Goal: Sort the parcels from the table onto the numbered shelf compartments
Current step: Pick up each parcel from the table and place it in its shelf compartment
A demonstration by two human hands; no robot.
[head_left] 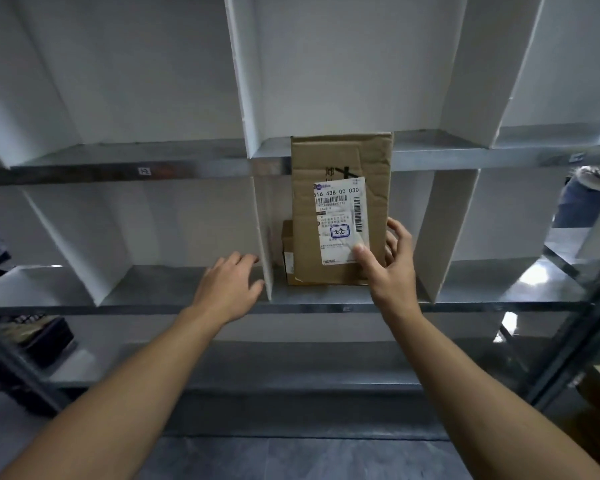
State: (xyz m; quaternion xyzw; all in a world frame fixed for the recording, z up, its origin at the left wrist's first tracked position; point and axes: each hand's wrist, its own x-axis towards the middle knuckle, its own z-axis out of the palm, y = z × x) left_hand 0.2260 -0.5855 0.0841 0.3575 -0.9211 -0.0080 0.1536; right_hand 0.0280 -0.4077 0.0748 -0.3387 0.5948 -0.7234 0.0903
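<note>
At the centre of the frame a tall cardboard parcel (340, 209) stands upright in a shelf (187, 306) compartment, in front of a smaller box (287, 251). The right hand (388, 271) grips its lower right edge, thumb pressed on the shipping label (340, 223). The left hand (232, 285), open and holding nothing, rests against the white divider (265, 237).

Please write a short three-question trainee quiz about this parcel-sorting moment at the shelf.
1. True or false: the right hand holds the tall cardboard parcel upright.
2. What handwritten number is boxed on its shipping label?
3. The left hand is: A) holding a smaller box, B) resting by the white divider, C) out of view.

Key: 1 true; 2 22; 3 B.
</note>
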